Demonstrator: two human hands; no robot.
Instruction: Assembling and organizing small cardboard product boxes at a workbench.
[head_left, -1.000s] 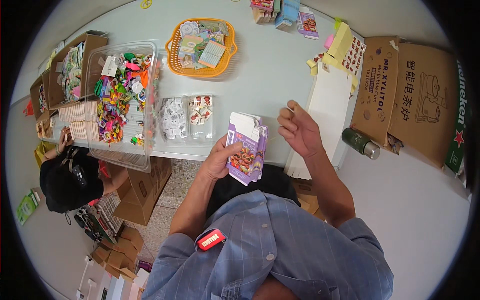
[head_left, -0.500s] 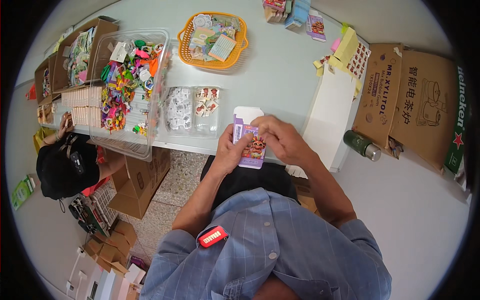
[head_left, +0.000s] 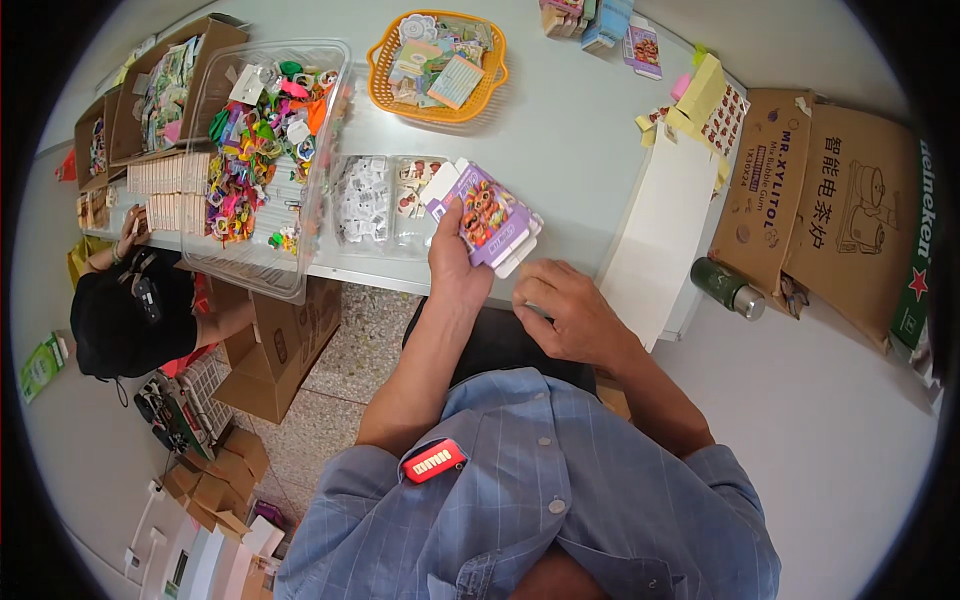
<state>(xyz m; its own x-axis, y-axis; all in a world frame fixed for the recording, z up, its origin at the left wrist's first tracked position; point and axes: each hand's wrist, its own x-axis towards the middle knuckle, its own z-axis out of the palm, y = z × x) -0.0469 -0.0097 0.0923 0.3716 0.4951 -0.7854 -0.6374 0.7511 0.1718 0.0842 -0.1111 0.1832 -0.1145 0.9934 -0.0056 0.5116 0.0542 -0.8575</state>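
Observation:
My left hand (head_left: 457, 258) grips a small purple printed carton (head_left: 490, 215) by its near left side, thumb along its edge. The carton is tilted, with a colourful cartoon picture facing up. Pale flaps stick out at its lower right end, and a white flap shows at its upper left end. Just below and right of the carton, my right hand (head_left: 572, 312) hovers apart from it. Its fingers are loosely curled with the thumb a little away, and nothing shows in them. A clear tray of small white packets (head_left: 362, 205) and stickers (head_left: 412, 188) lies behind my left hand.
A large clear bin of colourful small toys (head_left: 262, 160) stands at left, with an orange basket of cards (head_left: 437, 112) behind. Cartons (head_left: 645, 48) lie at the back right. A green bottle (head_left: 725, 288) and cardboard boxes (head_left: 850, 210) are at right. Another person (head_left: 135, 310) works at far left.
The carton has turned and moved up and away from me in my left hand, its flapped end now toward my right hand. My right hand has let go of it and drawn back slightly.

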